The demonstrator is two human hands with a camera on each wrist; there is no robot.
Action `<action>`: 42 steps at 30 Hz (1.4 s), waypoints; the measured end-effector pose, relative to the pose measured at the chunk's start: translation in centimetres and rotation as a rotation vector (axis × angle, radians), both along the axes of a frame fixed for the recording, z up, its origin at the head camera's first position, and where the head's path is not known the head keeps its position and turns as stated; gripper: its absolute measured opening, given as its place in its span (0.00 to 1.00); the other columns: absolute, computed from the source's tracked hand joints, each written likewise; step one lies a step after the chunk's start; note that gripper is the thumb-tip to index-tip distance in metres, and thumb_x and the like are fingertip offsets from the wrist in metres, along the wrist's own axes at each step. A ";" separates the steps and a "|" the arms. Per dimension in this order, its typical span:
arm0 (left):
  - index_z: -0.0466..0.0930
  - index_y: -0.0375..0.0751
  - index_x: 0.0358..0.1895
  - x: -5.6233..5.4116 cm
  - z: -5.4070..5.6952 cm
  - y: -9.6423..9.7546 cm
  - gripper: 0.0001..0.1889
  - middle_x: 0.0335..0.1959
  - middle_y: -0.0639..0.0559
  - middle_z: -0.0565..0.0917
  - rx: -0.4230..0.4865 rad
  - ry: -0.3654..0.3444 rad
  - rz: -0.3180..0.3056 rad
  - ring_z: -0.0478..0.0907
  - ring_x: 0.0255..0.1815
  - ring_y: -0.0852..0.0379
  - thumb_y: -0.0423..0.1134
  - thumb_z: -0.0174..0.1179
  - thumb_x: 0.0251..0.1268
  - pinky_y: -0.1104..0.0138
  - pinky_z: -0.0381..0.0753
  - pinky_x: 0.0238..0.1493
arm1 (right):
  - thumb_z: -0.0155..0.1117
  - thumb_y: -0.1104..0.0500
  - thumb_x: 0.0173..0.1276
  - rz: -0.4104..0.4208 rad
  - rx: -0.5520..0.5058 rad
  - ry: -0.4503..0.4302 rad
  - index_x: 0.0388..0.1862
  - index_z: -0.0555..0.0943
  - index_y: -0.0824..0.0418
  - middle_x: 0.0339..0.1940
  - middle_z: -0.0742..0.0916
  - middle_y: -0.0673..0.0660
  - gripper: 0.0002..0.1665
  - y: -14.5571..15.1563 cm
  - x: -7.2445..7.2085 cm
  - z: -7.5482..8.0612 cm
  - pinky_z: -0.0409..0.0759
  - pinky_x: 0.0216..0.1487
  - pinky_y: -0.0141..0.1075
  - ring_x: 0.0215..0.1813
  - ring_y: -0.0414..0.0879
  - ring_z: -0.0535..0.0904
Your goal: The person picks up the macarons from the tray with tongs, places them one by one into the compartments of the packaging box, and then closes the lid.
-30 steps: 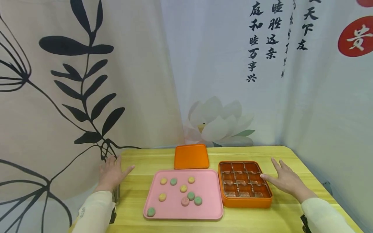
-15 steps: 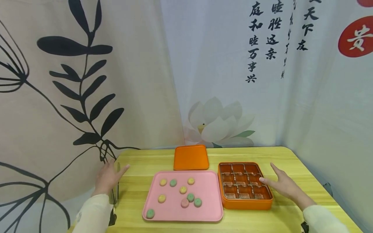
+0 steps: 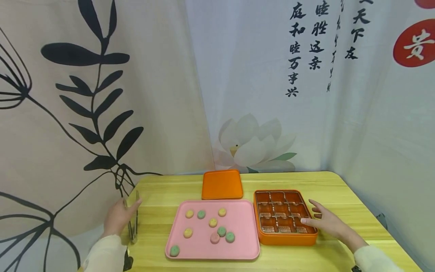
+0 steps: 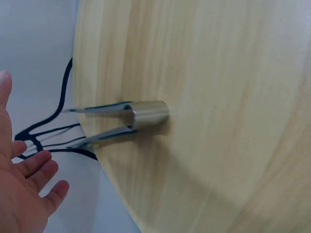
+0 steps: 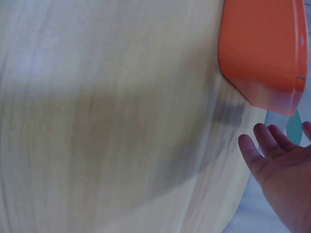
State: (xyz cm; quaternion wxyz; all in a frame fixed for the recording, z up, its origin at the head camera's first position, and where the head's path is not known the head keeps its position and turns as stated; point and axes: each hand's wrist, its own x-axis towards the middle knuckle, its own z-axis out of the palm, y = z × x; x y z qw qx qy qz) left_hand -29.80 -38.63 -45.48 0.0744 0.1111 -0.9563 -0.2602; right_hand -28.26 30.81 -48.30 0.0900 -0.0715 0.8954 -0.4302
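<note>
My left hand hovers at the table's left edge, fingers loosely spread and holding nothing. Beside it is a pair of metal tongs, its two arms apart; the left wrist view shows a gap between hand and tongs. On the right, my right hand is beside an orange box with a clear divided insert, its thumb overlapping the box's right rim in the head view. The right wrist view shows those fingers bent slightly, apart from the box. Small round pastries in yellow, green and pink lie on a pink tray.
An orange lid lies flat behind the tray. All of this is on a yellow wood-grain table. A printed curtain hangs directly behind the table and along its sides.
My left hand has moved down and left toward me, uncovering more of the tongs. The right hand has lowered slightly along the box's right side, its fingers bending a little. Pastries and box stay put.
</note>
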 end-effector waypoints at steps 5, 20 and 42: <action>0.56 0.17 0.69 0.4 -1.2 -1.2 0.54 0.65 0.16 0.61 0.013 -0.004 0.009 0.62 0.63 0.20 0.73 0.44 0.68 0.34 0.64 0.60 | 0.69 0.46 0.66 0.020 -0.017 -0.003 0.79 0.42 0.70 0.70 0.57 0.85 0.60 -0.6 0.2 -0.5 0.72 0.58 0.62 0.67 0.80 0.59; 0.42 0.17 0.73 1.9 -3.6 -1.9 0.59 0.70 0.15 0.48 0.131 -0.095 0.087 0.49 0.68 0.18 0.74 0.44 0.67 0.35 0.50 0.67 | 0.73 0.51 0.63 0.033 -0.088 -0.008 0.78 0.38 0.73 0.69 0.63 0.83 0.65 -1.4 0.7 -1.8 0.69 0.61 0.61 0.64 0.70 0.71; 0.55 0.11 0.66 2.1 -6.2 0.2 0.52 0.61 0.14 0.64 0.185 -0.013 0.222 0.65 0.59 0.19 0.67 0.50 0.69 0.36 0.65 0.60 | 0.72 0.52 0.65 0.098 -0.157 -0.047 0.78 0.30 0.70 0.71 0.60 0.82 0.68 -0.8 0.4 -2.3 0.70 0.62 0.53 0.66 0.68 0.69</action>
